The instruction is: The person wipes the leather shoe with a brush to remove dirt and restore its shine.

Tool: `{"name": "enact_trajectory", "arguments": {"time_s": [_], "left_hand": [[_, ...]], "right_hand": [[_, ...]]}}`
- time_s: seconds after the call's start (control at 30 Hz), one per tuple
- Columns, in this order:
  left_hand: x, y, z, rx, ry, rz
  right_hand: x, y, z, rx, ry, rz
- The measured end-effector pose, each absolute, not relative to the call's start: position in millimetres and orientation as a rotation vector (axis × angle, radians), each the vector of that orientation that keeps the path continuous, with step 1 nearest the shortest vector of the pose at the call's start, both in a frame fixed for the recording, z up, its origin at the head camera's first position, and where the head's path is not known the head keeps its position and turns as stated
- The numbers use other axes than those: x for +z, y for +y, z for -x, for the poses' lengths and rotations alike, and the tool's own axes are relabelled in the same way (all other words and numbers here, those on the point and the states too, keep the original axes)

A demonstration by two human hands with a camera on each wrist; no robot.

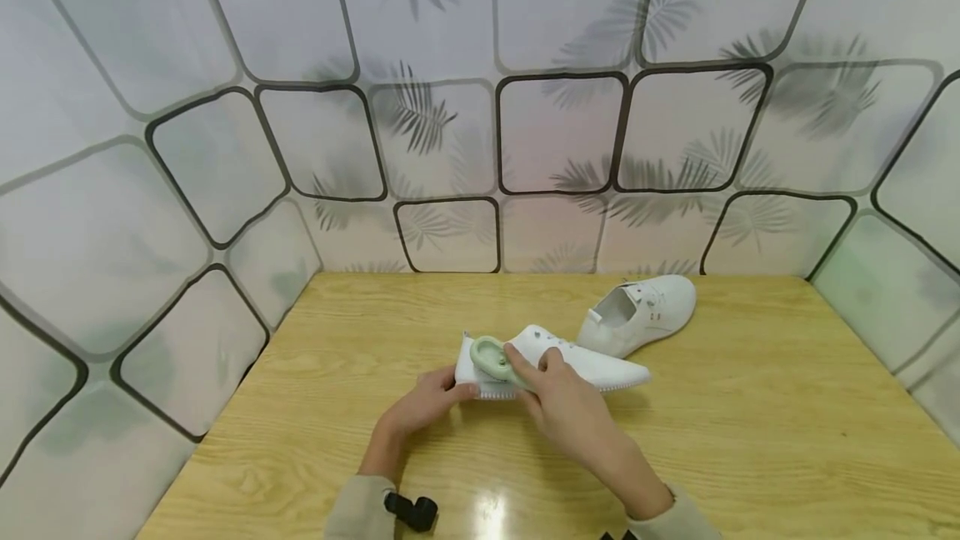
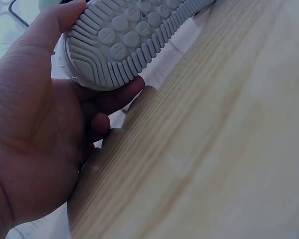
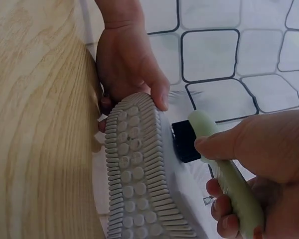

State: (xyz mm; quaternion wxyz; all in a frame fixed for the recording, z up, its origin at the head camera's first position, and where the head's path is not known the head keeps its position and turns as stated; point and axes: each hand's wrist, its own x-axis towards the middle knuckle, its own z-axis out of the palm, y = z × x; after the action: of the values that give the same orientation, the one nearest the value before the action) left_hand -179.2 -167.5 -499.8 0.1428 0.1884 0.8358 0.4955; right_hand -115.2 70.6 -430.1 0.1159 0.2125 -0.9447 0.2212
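Note:
A white shoe (image 1: 600, 367) lies tilted on its side on the table, its ridged sole (image 3: 134, 174) turned toward the person. My left hand (image 1: 429, 400) grips it at the heel, thumb on the sole's edge and fingers beneath, as the left wrist view shows. In my right hand (image 1: 566, 407) is a pale green brush (image 3: 234, 194) with dark bristles (image 3: 184, 141). The bristles face the side of the shoe near the heel, against it or very close. The right thumb lies along the back of the brush head.
A second white shoe (image 1: 660, 311) stands upright behind the first, toward the back right of the wooden table (image 1: 750, 440). A patterned curtain (image 1: 558, 132) surrounds the table's back and sides. A black device (image 1: 412, 512) is at the left sleeve.

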Motion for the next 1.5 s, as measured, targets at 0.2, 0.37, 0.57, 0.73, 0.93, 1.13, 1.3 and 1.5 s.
{"name": "enact_trajectory", "arguments": {"time_s": [0.2,0.37,0.57,0.73,0.93,1.13,1.3,1.5], "left_hand": [[-504,-170,178,1.436,2.374,-0.552],[-504,-173,178,1.430,2.363,-0.572],[-505,-176,179,1.416,2.368,-0.577],[-505,-176,179,1.419,2.359,-0.572],[-505,-173,177,1.412,2.364,-0.584],[-505,-172,177,1.420,2.375,-0.581],[-503,-170,179,1.410,2.388,-0.582],[-503,-170,180,1.396,2.404,-0.542]], "right_hand": [[-432,70,116,0.667,-2.781,-0.699],[-422,80,112,0.710,-2.879,-0.702],[-425,86,115,0.681,-2.823,-0.674],[-433,84,116,0.689,-2.833,-0.795],[-426,93,114,0.666,-2.910,-0.711],[-435,83,116,0.631,-2.855,-0.791],[-431,84,112,0.639,-2.918,-0.737],[-428,87,116,0.645,-2.944,-0.613]]}}
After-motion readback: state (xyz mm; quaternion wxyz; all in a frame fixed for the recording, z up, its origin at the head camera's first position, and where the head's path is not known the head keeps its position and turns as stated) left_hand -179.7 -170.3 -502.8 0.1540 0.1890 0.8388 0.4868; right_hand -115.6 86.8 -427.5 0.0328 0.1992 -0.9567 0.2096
